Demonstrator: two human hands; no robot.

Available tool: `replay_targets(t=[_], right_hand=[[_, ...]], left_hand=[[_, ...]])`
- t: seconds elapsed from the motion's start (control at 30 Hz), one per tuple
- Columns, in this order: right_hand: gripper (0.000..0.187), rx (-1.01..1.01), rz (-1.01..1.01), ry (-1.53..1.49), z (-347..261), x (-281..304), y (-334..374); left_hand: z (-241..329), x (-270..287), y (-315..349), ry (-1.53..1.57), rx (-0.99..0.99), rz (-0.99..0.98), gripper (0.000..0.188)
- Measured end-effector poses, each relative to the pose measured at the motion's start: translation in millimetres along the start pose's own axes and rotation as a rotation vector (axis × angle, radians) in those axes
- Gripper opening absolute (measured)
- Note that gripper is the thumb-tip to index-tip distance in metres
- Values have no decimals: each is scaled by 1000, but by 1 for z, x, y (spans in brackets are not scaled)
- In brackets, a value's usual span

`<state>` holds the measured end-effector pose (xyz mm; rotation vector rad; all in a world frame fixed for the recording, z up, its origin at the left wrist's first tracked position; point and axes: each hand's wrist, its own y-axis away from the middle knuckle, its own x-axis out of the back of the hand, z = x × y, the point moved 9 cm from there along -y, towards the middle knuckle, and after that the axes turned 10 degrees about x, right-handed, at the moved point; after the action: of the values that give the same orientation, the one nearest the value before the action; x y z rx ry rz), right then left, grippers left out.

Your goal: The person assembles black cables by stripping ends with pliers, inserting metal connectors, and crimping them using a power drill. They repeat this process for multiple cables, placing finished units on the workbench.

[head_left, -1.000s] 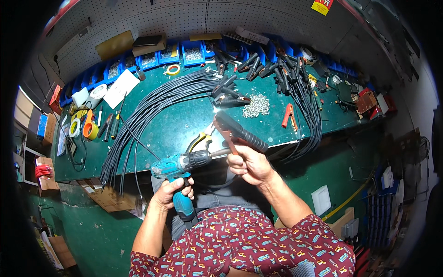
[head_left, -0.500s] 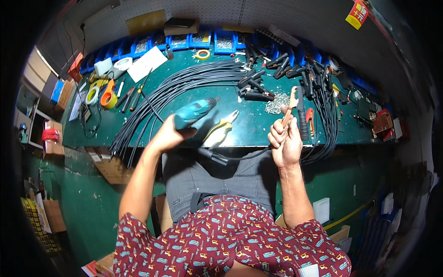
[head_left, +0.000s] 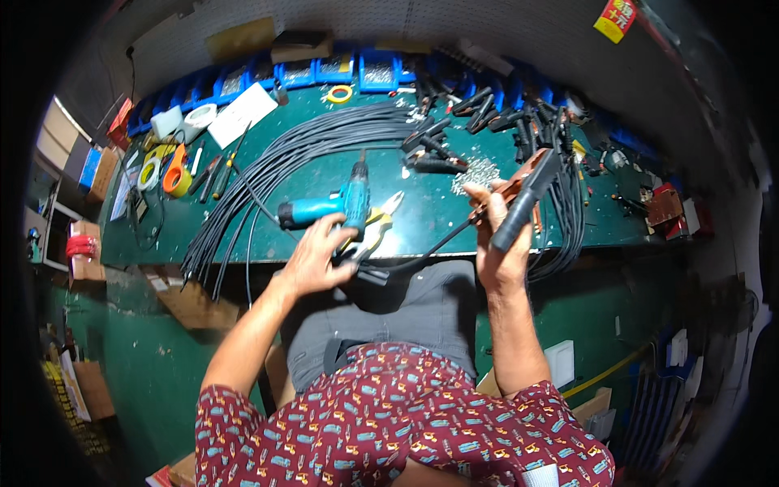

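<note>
My right hand (head_left: 505, 243) is wrapped round a welding electrode holder (head_left: 527, 199) with copper parts and a black ribbed piece. A black cable (head_left: 438, 246) runs from it leftward to a black sleeve (head_left: 373, 277) at the bench's front edge. Fingers apart, my left hand (head_left: 318, 258) is beside a teal cordless drill (head_left: 350, 203) lying on the bench. Whether the fingertips still touch the drill, I cannot tell. Pliers with yellow-and-white handles (head_left: 378, 229) lie just right of the drill, partly covered by it.
A thick bundle of black cables (head_left: 276, 166) curves across the green bench. Small metal screws (head_left: 479, 173) lie in a pile beside several black electrode holders (head_left: 438, 154). Blue parts bins (head_left: 377, 73) line the back. Tape rolls (head_left: 176, 174) and hand tools are at left.
My left hand has set the drill down on the bench and let go, its fingers spreading. In my right hand the electrode holder has tilted over, its black piece now slanting towards me.
</note>
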<state>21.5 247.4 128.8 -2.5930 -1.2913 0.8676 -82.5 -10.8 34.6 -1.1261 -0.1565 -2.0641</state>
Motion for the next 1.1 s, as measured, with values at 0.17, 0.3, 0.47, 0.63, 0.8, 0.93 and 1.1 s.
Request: replay_targets(t=[0.17,0.3,0.47,0.63,0.8,0.93,1.1], right_hand=[[32,-126,-67,-113,12,-3,2],[39,-193,-18,-87,9,2,5],[53,-266,-104,-129,3,18,-1],[71,-285,-149,-361,-13,22,-6],[87,-331,-220,-433,-22,27,-7],[54,-268,-182,-199,-15,50,-12],[42,-244,-98,-38,9,69,-1]], left_hand=[[-3,-17,21,-104,7,-37,69],[-3,-40,29,-123,-88,-101,47],[13,-32,26,-30,-117,-53,37],[17,-33,23,86,-93,-65,28],[7,-41,23,171,-21,-91,25],[12,-47,20,172,-39,-198,27],[13,-61,17,17,47,-412,28]])
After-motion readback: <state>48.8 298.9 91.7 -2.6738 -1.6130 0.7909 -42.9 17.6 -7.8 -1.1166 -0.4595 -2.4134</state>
